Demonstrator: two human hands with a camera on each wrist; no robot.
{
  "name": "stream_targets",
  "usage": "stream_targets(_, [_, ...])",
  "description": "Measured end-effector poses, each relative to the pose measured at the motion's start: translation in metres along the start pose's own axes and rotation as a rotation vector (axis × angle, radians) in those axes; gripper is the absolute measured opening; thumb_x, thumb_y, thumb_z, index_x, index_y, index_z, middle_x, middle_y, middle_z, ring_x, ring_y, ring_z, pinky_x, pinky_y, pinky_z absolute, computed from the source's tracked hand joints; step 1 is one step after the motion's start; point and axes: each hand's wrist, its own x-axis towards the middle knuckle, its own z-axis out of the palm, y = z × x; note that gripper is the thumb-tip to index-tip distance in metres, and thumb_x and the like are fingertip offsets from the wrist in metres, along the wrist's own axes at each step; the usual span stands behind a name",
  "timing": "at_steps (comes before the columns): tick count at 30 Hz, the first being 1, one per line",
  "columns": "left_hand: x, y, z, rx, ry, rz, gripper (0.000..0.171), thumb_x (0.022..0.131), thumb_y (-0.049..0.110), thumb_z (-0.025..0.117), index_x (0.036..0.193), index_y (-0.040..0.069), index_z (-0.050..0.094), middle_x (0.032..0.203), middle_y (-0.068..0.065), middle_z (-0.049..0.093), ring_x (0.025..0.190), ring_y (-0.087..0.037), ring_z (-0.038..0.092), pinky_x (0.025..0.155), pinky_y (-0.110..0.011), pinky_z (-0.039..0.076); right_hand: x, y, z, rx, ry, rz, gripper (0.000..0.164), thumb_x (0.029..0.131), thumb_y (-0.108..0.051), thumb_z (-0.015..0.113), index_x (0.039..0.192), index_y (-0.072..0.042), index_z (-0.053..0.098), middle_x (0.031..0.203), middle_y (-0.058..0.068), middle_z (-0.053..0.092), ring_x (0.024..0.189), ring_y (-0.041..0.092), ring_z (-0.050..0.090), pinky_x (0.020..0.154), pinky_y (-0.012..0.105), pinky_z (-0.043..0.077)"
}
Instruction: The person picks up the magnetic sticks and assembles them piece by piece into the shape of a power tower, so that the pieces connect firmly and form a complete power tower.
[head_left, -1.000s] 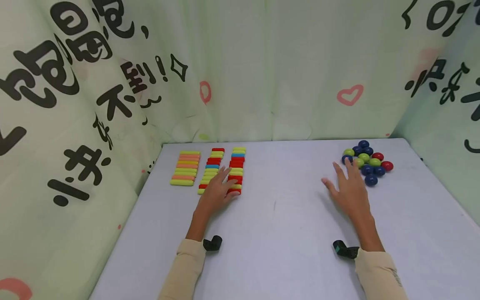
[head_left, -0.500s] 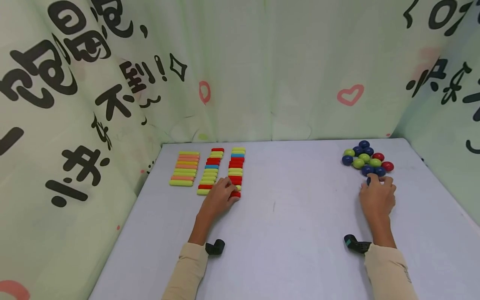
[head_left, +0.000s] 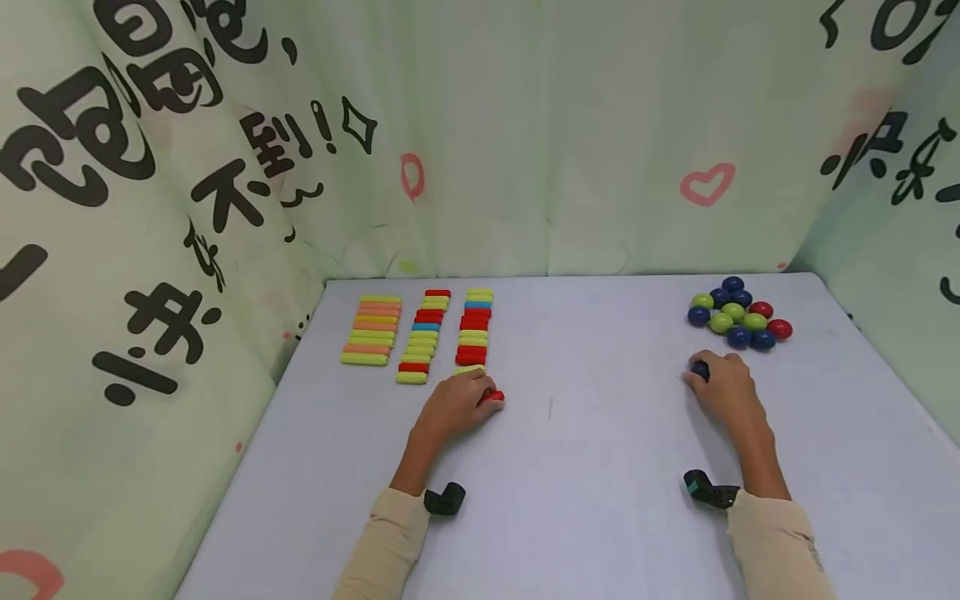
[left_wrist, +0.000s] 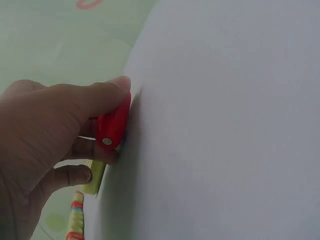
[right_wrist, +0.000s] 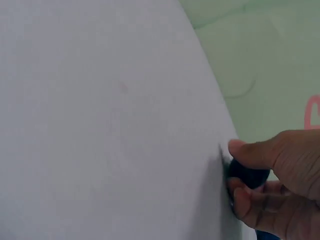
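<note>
In the head view my left hand (head_left: 456,407) pinches a small red stick-shaped piece (head_left: 492,397), just off the near end of the right-hand column of similar pieces (head_left: 473,335). The left wrist view shows a round silvery spot on this red piece (left_wrist: 114,122), with thumb on one side and fingertips on the other. My right hand (head_left: 727,390) holds a dark blue rounded piece (head_left: 701,369) between thumb and fingers, at the near left of a cluster of rounded pieces (head_left: 732,313). In the right wrist view, the fingers partly cover the dark blue piece (right_wrist: 248,174).
Two more columns of coloured sticks stand left of the first: a middle column (head_left: 423,335) and a yellow-orange one (head_left: 372,330). All lie on a white table (head_left: 585,467). A pale green curtain (head_left: 487,142) with printed characters surrounds its back and sides.
My left hand has closed on the red piece and drawn it right and nearer. My right hand has reached the cluster, taken the near blue piece and pulled it left, away from the others.
</note>
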Motion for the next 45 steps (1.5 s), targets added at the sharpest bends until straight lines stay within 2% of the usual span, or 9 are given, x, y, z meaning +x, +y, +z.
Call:
stream_targets(4, [0.006,0.014,0.003,-0.091,-0.045,-0.018,0.031,0.09,0.037,0.069,0.108,0.012,0.069,0.095,0.001,0.067,0.081,-0.009,0.055,0.073,-0.02,0.051,0.0,-0.03,0.015,0.099,-0.076,-0.199,0.036,0.093,-0.018,0.065,0.123,0.002,0.057,0.109,0.033,0.054,0.093,0.042,0.059,0.081,0.054,0.051])
stream_targets(9, [0.013,0.027,0.008,-0.246,-0.069,-0.015,0.03,0.092,0.031,0.069,0.113,0.01,0.069,0.098,-0.001,0.067,0.084,-0.01,0.056,0.075,-0.018,0.051,-0.002,-0.064,0.034,0.38,-0.236,-0.286,0.038,0.093,-0.009,0.066,0.128,0.0,0.055,0.114,0.028,0.057,0.07,0.017,0.065,0.061,0.025,0.054])
stream_targets(16, [0.018,0.034,0.014,-0.343,-0.067,-0.052,0.032,0.091,0.032,0.069,0.116,0.011,0.069,0.098,0.001,0.067,0.084,-0.008,0.055,0.073,-0.015,0.049,-0.001,-0.095,0.051,0.63,-0.425,-0.388,0.043,0.093,-0.012,0.066,0.131,0.002,0.052,0.118,0.027,0.056,0.08,0.021,0.069,0.07,0.026,0.057])
stream_targets(29, [0.02,0.038,0.022,-0.448,-0.045,-0.032,0.033,0.09,0.037,0.07,0.11,0.011,0.073,0.09,0.003,0.068,0.075,-0.005,0.054,0.066,-0.014,0.047,-0.005,-0.116,0.07,0.735,-0.48,-0.393,0.045,0.09,-0.016,0.07,0.127,0.002,0.051,0.115,0.025,0.058,0.084,0.021,0.067,0.068,0.028,0.058])
stream_targets(33, [0.017,0.036,0.019,-0.424,0.037,-0.108,0.029,0.093,0.038,0.066,0.107,0.014,0.072,0.088,0.005,0.068,0.075,-0.005,0.054,0.065,-0.013,0.046,-0.004,-0.114,0.071,0.73,-0.463,-0.373,0.042,0.093,-0.019,0.068,0.127,-0.001,0.053,0.112,0.022,0.058,0.08,0.021,0.064,0.066,0.028,0.056])
stream_targets(38, [0.013,0.026,0.011,-0.267,0.314,-0.296,0.014,0.091,0.024,0.07,0.1,0.013,0.069,0.087,0.0,0.063,0.077,-0.011,0.058,0.066,-0.018,0.051,-0.003,-0.111,0.068,0.748,-0.445,-0.322,0.04,0.096,-0.022,0.063,0.13,-0.002,0.054,0.103,0.021,0.057,0.075,0.019,0.059,0.063,0.025,0.053])
stream_targets(40, [0.012,0.02,0.008,-0.202,0.384,-0.373,0.016,0.089,0.021,0.073,0.101,0.013,0.069,0.093,-0.004,0.061,0.081,-0.015,0.061,0.069,-0.023,0.055,-0.003,-0.11,0.067,0.758,-0.442,-0.297,0.041,0.097,-0.024,0.061,0.131,-0.002,0.054,0.1,0.021,0.055,0.071,0.016,0.055,0.059,0.024,0.049])
stream_targets(42, [0.01,0.015,0.007,-0.152,0.404,-0.438,0.02,0.087,0.021,0.075,0.105,0.013,0.069,0.101,-0.006,0.06,0.085,-0.018,0.065,0.073,-0.027,0.058,-0.003,-0.11,0.067,0.763,-0.443,-0.268,0.042,0.098,-0.025,0.06,0.132,-0.002,0.053,0.099,0.019,0.052,0.069,0.014,0.052,0.057,0.023,0.045])
stream_targets(45, [0.007,0.01,0.007,-0.115,0.375,-0.492,0.026,0.087,0.023,0.075,0.11,0.013,0.069,0.11,-0.009,0.059,0.09,-0.022,0.066,0.075,-0.031,0.059,-0.001,-0.109,0.07,0.762,-0.45,-0.217,0.045,0.097,-0.029,0.061,0.132,-0.002,0.053,0.098,0.013,0.052,0.07,0.012,0.051,0.058,0.022,0.043])
